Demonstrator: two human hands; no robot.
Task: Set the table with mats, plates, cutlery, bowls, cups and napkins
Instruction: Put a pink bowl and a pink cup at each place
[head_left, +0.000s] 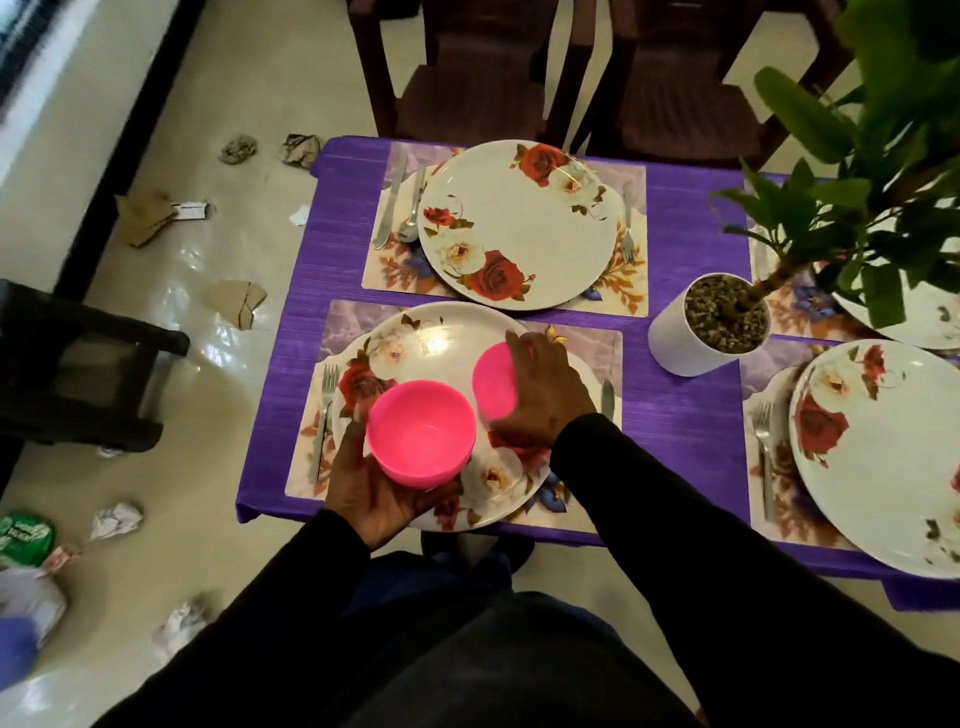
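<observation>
My left hand (371, 493) cups a stack of pink bowls (421, 434) from below, over the near floral plate (415, 343). My right hand (540, 387) grips a single pink bowl (492, 382) by its rim, over the right side of that same plate. The near plate lies on a floral mat (592, 348) with a fork (323, 410) to its left and a knife (607, 397) to its right. A far plate (519, 223) sits on its own mat with a knife (390, 205), spoon (413, 208) and fork (627, 223).
A white pot (675, 338) with a leafy plant (857, 171) stands right of centre on the purple tablecloth (685, 415). Another plate (883, 452) with a fork (763, 452) lies at the right. Two dark chairs (467, 78) stand behind. Crumpled paper (117, 519) litters the floor at the left.
</observation>
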